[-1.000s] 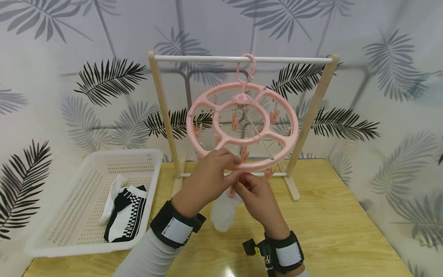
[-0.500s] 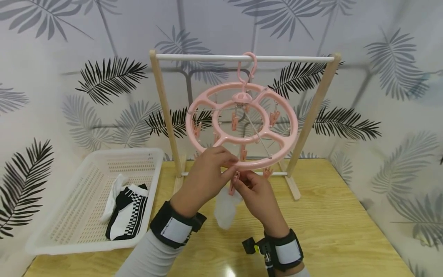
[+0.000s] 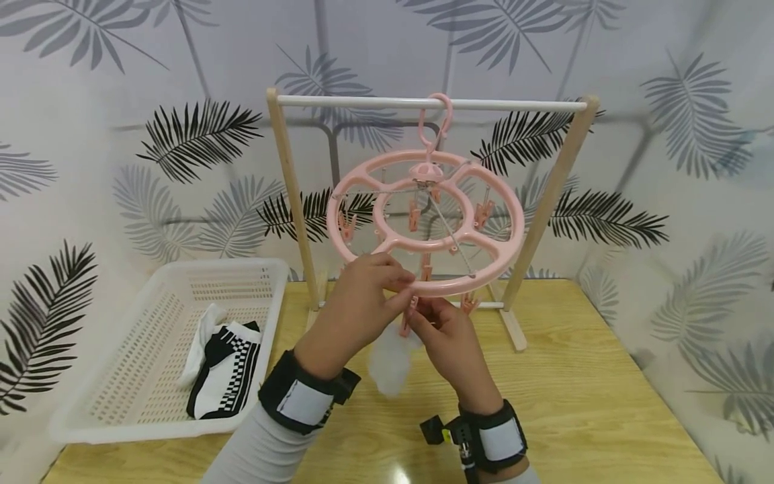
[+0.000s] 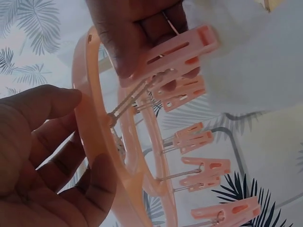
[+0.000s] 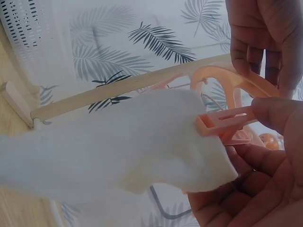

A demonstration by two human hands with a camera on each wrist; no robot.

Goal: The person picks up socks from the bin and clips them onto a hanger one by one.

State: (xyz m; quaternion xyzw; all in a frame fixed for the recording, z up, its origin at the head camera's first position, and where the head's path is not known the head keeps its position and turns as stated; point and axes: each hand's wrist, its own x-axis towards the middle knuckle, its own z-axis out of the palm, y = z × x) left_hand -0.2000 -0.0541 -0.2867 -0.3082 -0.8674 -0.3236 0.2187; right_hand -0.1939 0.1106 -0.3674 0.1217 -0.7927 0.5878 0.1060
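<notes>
In the head view, a round pink clip hanger (image 3: 452, 288) hangs by its hook. My left hand (image 3: 365, 292) grips the hanger's near rim between thumb and fingers, seen closely in the left wrist view. Just right of it and below the rim, my right hand (image 3: 450, 339) pinches a pink clothespin (image 5: 229, 119). A white sock (image 5: 118, 137) hangs from that clothespin, its edge between the clip's tips in the right wrist view. The right fingers lie behind the clip and partly behind the sock. Several other pink clothespins (image 4: 203, 165) dangle from the ring.
A wooden rack with a white top bar (image 3: 363, 102) carries the hanger. At left stands a white basket (image 3: 277, 302) with black-and-white socks (image 3: 220, 370) and a white piece of fabric (image 3: 199, 349) inside. Everything stands on a wooden table (image 3: 580, 383) before a leaf-patterned backdrop.
The right thumb has shifted on the clothespin, whose upper part now shows more. The white sock has swayed slightly. The left hand keeps its hold on the rim.
</notes>
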